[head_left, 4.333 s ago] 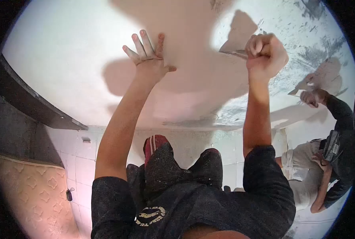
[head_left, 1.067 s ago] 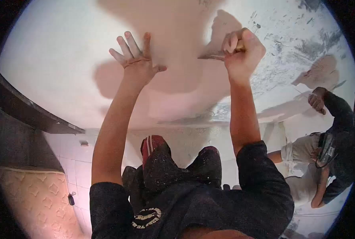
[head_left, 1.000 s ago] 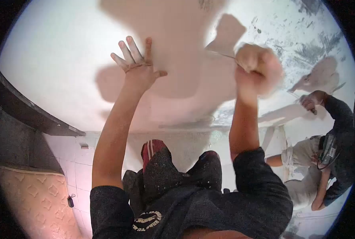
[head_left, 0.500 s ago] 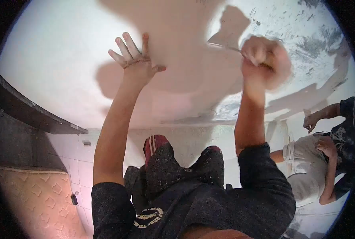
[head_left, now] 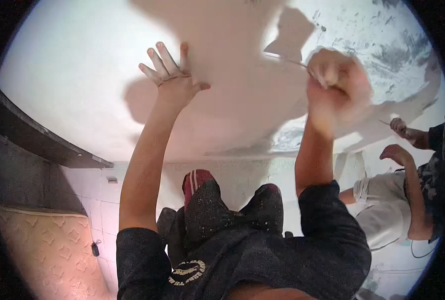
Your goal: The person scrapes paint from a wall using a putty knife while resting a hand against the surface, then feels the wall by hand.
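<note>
My left hand (head_left: 175,75) lies against the smooth white plastered surface (head_left: 232,110), its fingers spread wide and nothing in them. To the right, my right hand (head_left: 335,75) is closed around the handle of a putty knife (head_left: 282,58). The hand is smeared by motion, and the handle is mostly hidden inside the fist. The thin blade points left, edge-on to me, close to the surface, with a dark shadow (head_left: 290,32) just above it. Whether the blade touches the surface I cannot tell.
Grey rough patches (head_left: 397,55) mark the surface at upper right. Another person (head_left: 397,200) stands at right, one hand holding a thin tool (head_left: 385,122). A dark ledge (head_left: 42,132) runs along the left, above a patterned mattress (head_left: 42,250).
My right hand and the putty knife have shifted slightly right. My left hand stays spread in place. At right, the other person's hands have moved up.
</note>
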